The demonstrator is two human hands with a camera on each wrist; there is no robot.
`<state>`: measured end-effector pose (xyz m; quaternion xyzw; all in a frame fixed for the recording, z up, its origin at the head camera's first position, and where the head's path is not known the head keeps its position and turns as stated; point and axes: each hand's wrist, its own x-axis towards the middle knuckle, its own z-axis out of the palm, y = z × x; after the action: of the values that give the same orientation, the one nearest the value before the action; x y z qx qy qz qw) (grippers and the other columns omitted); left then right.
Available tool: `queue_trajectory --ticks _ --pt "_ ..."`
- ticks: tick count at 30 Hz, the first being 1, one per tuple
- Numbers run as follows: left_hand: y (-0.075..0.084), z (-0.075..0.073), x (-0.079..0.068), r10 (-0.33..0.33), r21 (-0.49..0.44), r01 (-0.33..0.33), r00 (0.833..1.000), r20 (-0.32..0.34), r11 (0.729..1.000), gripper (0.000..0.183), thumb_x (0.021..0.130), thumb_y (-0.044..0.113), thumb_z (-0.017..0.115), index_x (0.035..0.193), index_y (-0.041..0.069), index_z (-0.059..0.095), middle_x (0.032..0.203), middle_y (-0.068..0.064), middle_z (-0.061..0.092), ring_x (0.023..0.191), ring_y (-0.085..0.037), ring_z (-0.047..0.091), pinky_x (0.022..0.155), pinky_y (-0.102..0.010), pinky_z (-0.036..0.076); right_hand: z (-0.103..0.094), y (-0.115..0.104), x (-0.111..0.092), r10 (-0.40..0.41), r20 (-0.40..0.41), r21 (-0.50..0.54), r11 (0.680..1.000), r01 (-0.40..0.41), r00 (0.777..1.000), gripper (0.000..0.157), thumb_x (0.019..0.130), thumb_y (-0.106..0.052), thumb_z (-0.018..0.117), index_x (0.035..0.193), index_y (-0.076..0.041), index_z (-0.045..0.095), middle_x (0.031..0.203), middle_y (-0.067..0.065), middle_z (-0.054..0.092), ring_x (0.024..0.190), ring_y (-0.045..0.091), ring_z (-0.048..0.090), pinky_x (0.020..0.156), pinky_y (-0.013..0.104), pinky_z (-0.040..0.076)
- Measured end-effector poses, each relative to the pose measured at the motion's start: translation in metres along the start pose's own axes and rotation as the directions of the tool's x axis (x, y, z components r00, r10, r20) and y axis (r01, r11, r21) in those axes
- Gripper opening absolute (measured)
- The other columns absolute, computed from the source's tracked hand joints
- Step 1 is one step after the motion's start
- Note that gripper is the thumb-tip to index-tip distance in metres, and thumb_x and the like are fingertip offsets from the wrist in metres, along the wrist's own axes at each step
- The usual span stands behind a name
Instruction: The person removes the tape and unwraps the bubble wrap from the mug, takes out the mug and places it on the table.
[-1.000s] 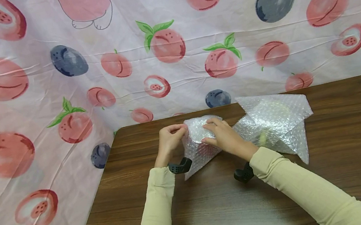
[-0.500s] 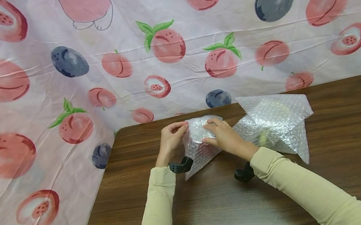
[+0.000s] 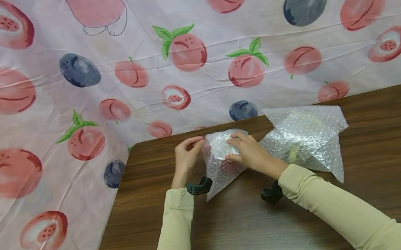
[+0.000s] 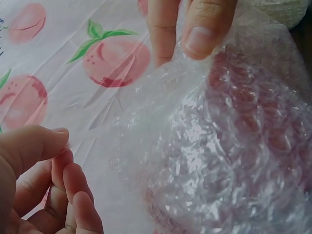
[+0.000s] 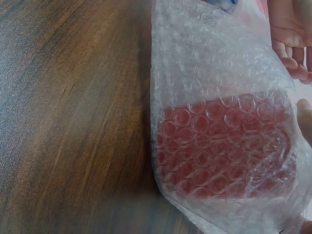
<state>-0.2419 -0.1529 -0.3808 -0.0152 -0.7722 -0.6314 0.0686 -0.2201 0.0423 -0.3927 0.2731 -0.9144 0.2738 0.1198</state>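
A red, box-like object wrapped in bubble wrap (image 3: pixel 221 177) lies near the far edge of the table; its red side shows through the bubbles in the right wrist view. My right hand (image 3: pixel 252 152) holds this bundle from the right, thumb and fingers spread round its upper part. At its left side, my left hand (image 3: pixel 186 157) pinches the end of a thin clear strip (image 4: pixel 92 131) between thumb and index finger. The strip runs to the wrap; whether it is tape or the film's edge I cannot tell.
Right of my right hand lies another bubble-wrapped bundle (image 3: pixel 305 126), with something pale yellow-green inside. Both stand on a brown wood-grain table (image 3: pixel 397 146). A fruit-print cloth (image 3: pixel 194 86) hangs behind and to the left.
My left hand has shifted slightly left, away from the bundle. The right hand and both bundles keep their places. The head view has tilted a little.
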Motion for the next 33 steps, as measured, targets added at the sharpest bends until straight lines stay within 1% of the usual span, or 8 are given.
queue_trajectory --ticks 7,10,12,15,19,22,28,33 --pt "-0.007 -0.004 -0.003 -0.053 -0.085 0.053 0.999 0.0 0.995 0.026 0.085 0.013 0.059 0.102 -0.007 0.061 0.098 -0.016 0.061 0.095 -0.033 0.056 0.085 -0.044 0.042 0.001 0.001 0.0 0.004 0.002 -0.004 1.0 -0.004 1.0 0.049 0.08 -0.03 0.064 0.116 0.003 0.056 0.119 0.02 0.047 0.105 0.036 0.047 0.093 0.045 0.033" --pt "-0.012 -0.004 -0.006 -0.049 -0.074 0.049 0.999 0.006 0.996 0.027 0.085 0.015 0.059 0.103 -0.005 0.061 0.101 -0.017 0.061 0.095 -0.031 0.056 0.083 -0.042 0.044 0.001 0.001 0.0 0.003 0.001 -0.005 1.0 -0.003 1.0 0.049 0.08 -0.03 0.064 0.115 0.003 0.056 0.118 0.02 0.048 0.105 0.035 0.047 0.094 0.045 0.032" --pt "-0.016 -0.004 -0.008 -0.007 -0.051 0.009 1.0 0.027 0.999 0.026 0.085 0.013 0.059 0.103 -0.005 0.06 0.101 -0.017 0.06 0.091 -0.023 0.057 0.08 -0.034 0.046 0.001 0.001 0.0 0.001 0.0 -0.006 1.0 -0.001 1.0 0.049 0.08 -0.03 0.064 0.115 0.003 0.056 0.118 0.02 0.048 0.105 0.035 0.048 0.094 0.046 0.032" --pt "-0.009 -0.002 -0.017 0.065 -0.004 -0.065 0.995 0.078 0.998 0.025 0.084 0.006 0.06 0.104 -0.008 0.057 0.104 -0.019 0.058 0.092 -0.023 0.055 0.075 -0.027 0.045 0.001 0.001 0.0 -0.001 0.001 -0.011 1.0 0.001 1.0 0.049 0.08 -0.03 0.064 0.115 0.003 0.056 0.118 0.02 0.048 0.105 0.035 0.048 0.093 0.046 0.033" --pt "0.006 0.004 -0.032 0.151 0.081 -0.163 0.98 0.131 0.983 0.032 0.081 0.001 0.061 0.108 -0.011 0.051 0.113 -0.025 0.049 0.105 -0.038 0.045 0.085 -0.036 0.038 0.001 0.0 0.0 -0.007 -0.002 -0.018 1.0 0.007 1.0 0.05 0.079 -0.03 0.064 0.115 0.003 0.056 0.118 0.021 0.048 0.105 0.034 0.048 0.093 0.046 0.033" --pt "0.005 0.008 -0.036 0.214 0.166 -0.24 0.963 0.161 0.957 0.038 0.079 0.004 0.064 0.113 -0.008 0.051 0.12 -0.023 0.044 0.115 -0.037 0.037 0.093 -0.045 0.03 0.0 0.0 0.0 -0.011 -0.006 -0.023 1.0 0.011 1.0 0.05 0.079 -0.03 0.065 0.115 0.003 0.056 0.118 0.021 0.048 0.104 0.035 0.049 0.092 0.046 0.034" --pt "-0.014 0.011 -0.026 0.257 0.185 -0.299 0.941 0.218 0.936 0.052 0.078 0.009 0.067 0.124 -0.001 0.045 0.126 -0.018 0.04 0.119 -0.032 0.033 0.096 -0.053 0.025 0.0 0.0 0.0 -0.01 -0.002 -0.024 1.0 0.01 1.0 0.049 0.08 -0.031 0.064 0.115 0.003 0.056 0.118 0.02 0.048 0.104 0.036 0.048 0.092 0.049 0.033" --pt "-0.027 0.012 -0.017 0.262 0.251 -0.324 0.932 0.25 0.912 0.056 0.076 0.016 0.07 0.126 0.008 0.046 0.129 -0.012 0.035 0.119 -0.027 0.029 0.096 -0.048 0.027 0.001 0.001 0.0 -0.019 -0.013 -0.04 0.999 0.019 1.0 0.049 0.08 -0.03 0.064 0.114 0.003 0.057 0.117 0.021 0.049 0.103 0.036 0.049 0.091 0.049 0.035"
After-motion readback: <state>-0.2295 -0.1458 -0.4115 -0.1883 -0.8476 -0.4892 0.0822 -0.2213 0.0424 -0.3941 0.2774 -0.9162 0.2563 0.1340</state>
